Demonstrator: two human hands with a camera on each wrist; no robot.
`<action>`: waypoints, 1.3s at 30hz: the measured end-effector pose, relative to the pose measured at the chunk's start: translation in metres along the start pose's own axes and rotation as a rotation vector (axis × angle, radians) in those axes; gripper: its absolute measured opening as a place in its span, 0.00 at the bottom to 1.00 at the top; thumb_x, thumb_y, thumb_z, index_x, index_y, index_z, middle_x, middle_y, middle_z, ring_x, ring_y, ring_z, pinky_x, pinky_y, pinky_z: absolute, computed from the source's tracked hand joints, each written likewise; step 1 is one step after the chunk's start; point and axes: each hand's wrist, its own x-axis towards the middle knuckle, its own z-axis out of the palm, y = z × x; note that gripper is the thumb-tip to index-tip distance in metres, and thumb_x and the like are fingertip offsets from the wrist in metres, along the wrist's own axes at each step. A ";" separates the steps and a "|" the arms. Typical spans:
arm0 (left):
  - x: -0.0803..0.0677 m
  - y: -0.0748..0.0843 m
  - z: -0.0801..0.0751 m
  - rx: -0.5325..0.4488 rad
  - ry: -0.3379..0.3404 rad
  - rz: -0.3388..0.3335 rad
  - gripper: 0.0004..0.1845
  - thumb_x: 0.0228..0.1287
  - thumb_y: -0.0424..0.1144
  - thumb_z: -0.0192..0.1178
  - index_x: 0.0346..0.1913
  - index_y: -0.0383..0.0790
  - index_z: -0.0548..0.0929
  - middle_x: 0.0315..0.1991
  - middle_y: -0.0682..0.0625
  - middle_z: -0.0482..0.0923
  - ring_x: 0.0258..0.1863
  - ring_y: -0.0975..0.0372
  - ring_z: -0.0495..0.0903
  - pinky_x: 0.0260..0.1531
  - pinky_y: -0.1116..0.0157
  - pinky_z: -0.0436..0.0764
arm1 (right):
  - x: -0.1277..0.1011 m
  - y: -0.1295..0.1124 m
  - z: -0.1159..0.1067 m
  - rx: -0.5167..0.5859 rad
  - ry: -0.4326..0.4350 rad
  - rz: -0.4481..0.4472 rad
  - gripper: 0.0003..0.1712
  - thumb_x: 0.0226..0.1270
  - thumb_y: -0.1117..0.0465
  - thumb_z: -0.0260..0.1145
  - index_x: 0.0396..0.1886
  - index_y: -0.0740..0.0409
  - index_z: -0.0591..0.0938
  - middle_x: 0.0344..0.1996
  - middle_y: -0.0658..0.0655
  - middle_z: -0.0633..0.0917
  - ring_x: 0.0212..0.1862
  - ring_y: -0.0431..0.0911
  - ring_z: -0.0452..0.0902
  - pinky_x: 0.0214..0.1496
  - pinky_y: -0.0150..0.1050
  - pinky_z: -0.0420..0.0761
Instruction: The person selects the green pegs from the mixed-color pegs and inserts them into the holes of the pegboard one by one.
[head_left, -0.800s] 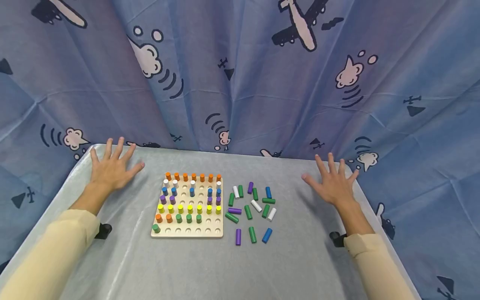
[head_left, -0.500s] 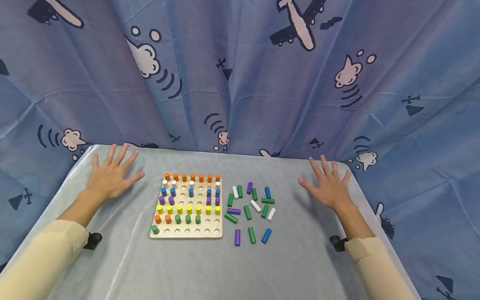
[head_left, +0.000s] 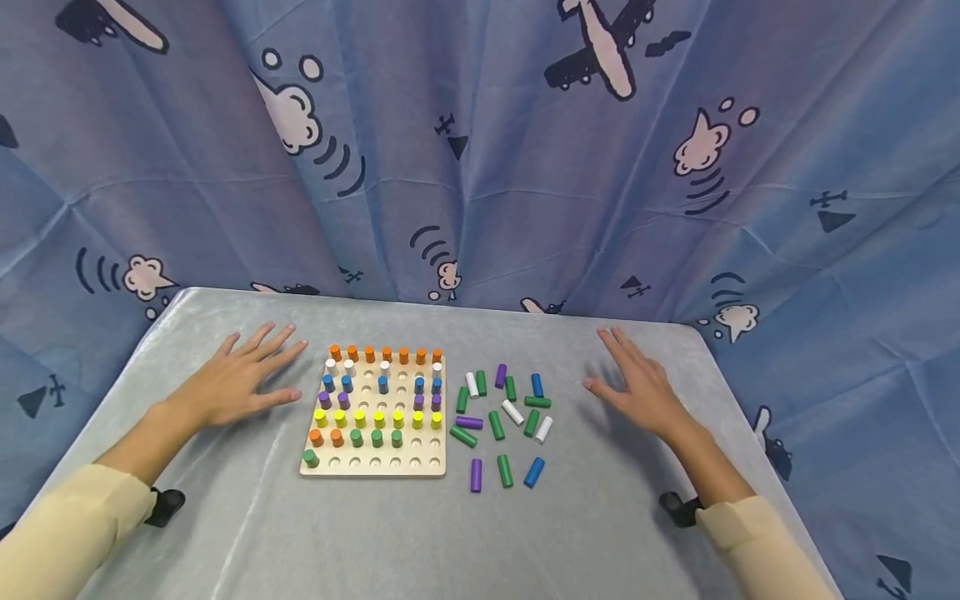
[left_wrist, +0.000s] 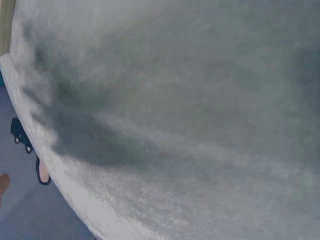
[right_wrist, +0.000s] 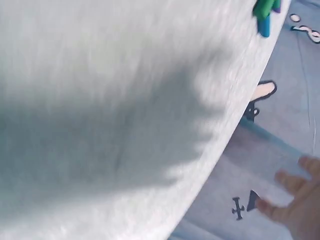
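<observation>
Cropped by the left wrist camera's left edge, a lone blurred fingertip (left_wrist: pixel 3 182) is all that view shows of the left hand (head_left: pixel 236 385); a strip (left_wrist: pixel 5 27) in its top corner is too cut off to identify. In the right wrist view, the right hand (right_wrist: pixel 301 201) blurs and runs out of frame, while pegs (right_wrist: pixel 264 15) are sliced by the top edge. From the head camera, standing pegs (head_left: pixel 379 419) hide their holes in the board (head_left: pixel 375 471), both sleeves (head_left: pixel 67 525) leave the frame, and the desk's (head_left: pixel 585 542) near side lies beyond the bottom edge.
</observation>
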 end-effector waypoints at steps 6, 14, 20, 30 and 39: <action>-0.004 0.010 0.010 -0.029 -0.013 0.062 0.44 0.67 0.68 0.53 0.78 0.46 0.59 0.79 0.43 0.51 0.76 0.40 0.50 0.67 0.33 0.50 | -0.003 0.000 0.008 0.329 -0.017 -0.046 0.50 0.63 0.56 0.74 0.79 0.51 0.58 0.73 0.64 0.66 0.72 0.64 0.61 0.67 0.68 0.61; -0.008 0.019 0.022 -0.067 0.000 0.140 0.44 0.66 0.67 0.55 0.77 0.46 0.61 0.78 0.43 0.55 0.75 0.41 0.54 0.66 0.35 0.55 | -0.003 -0.001 0.024 0.554 -0.041 -0.074 0.45 0.60 0.66 0.74 0.75 0.58 0.65 0.62 0.66 0.79 0.65 0.62 0.72 0.63 0.67 0.68; -0.010 0.022 0.028 -0.102 0.018 0.177 0.43 0.67 0.65 0.56 0.76 0.43 0.63 0.77 0.46 0.58 0.74 0.42 0.58 0.65 0.34 0.57 | 0.001 -0.003 0.038 0.598 -0.059 -0.078 0.37 0.61 0.69 0.73 0.69 0.65 0.70 0.55 0.66 0.84 0.58 0.65 0.78 0.52 0.40 0.78; -0.014 0.023 0.033 -0.112 0.053 0.192 0.42 0.66 0.64 0.57 0.74 0.41 0.66 0.76 0.47 0.60 0.72 0.42 0.61 0.64 0.35 0.60 | 0.005 -0.009 0.055 0.637 -0.112 -0.063 0.31 0.61 0.72 0.71 0.65 0.71 0.73 0.51 0.67 0.85 0.54 0.61 0.82 0.56 0.50 0.79; -0.016 0.022 0.035 -0.072 0.053 0.207 0.43 0.63 0.67 0.58 0.74 0.43 0.68 0.76 0.49 0.60 0.72 0.44 0.62 0.65 0.37 0.60 | 0.006 -0.011 0.060 0.611 -0.131 -0.023 0.27 0.63 0.71 0.70 0.61 0.69 0.76 0.46 0.63 0.88 0.52 0.57 0.84 0.57 0.49 0.78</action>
